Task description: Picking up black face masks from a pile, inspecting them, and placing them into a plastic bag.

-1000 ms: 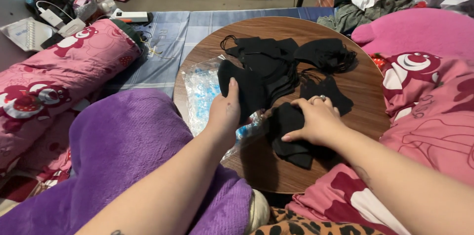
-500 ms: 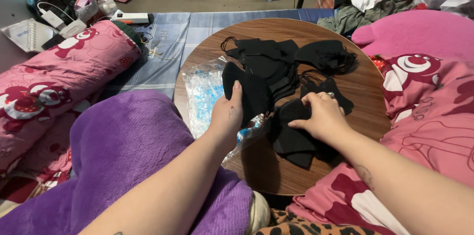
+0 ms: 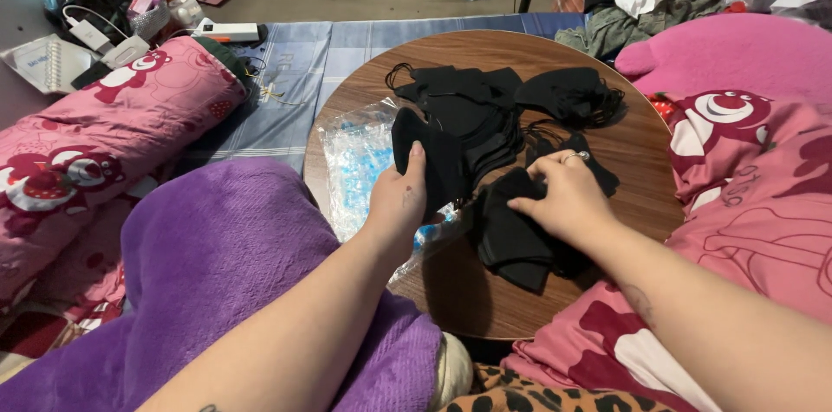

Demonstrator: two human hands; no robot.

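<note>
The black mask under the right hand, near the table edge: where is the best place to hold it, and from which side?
Probably by its near, lower edge, coming from the person's side. The black mask lies flat on the round table, and that edge hangs free toward the table rim, so fingers could slip under it. The right hand presses on its top; the left hand holds another mask.

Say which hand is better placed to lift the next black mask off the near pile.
Right, probably. The right hand already rests on the near pile, while the left hand holds one black mask.
</note>
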